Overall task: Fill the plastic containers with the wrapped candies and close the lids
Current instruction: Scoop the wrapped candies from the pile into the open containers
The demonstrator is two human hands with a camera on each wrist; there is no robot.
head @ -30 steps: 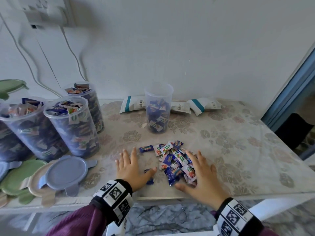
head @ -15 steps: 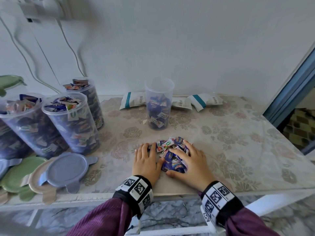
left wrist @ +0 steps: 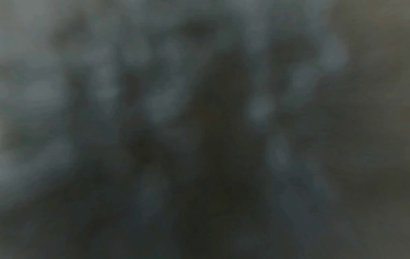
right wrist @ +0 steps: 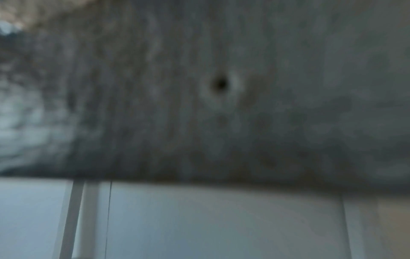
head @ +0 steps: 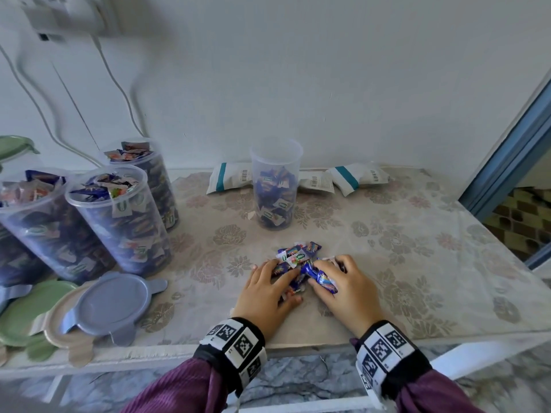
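Between the fingers of both hands, a small heap of wrapped candies (head: 298, 260) lies on the flowered cloth of the tabletop (head: 417, 248). From one side the left hand (head: 265, 290) presses in, its fingers (head: 269, 268) fairly straight and laid against the wrappers, the thumb low at the near edge of the heap. From the other side the right hand (head: 346, 289) has its fingers (head: 340, 262) curled over the pile, with blue wrappers bunched under and against them. A few candies poke out just beyond the fingertips on the far side. Well past the fingertips, toward the wall, a clear plastic container (head: 275, 183) stands upright with no lid on, candies filling its lower part and its upper part bare. Flat white packets (head: 231, 180) lie behind it on either side, near the wall. Far out to the left of the left fingers stand three more open containers (head: 119, 219), each heaped to the rim with candies. Nearer the table edge on that same side lies a blue-grey lid (head: 111, 305), overlapping a beige lid and green ones beneath it. Banded wrist straps with black-and-white markers (head: 235, 341) sit above purple sleeves. Both wrist views are dark and blurred, so nothing of the fingers can be made out there.
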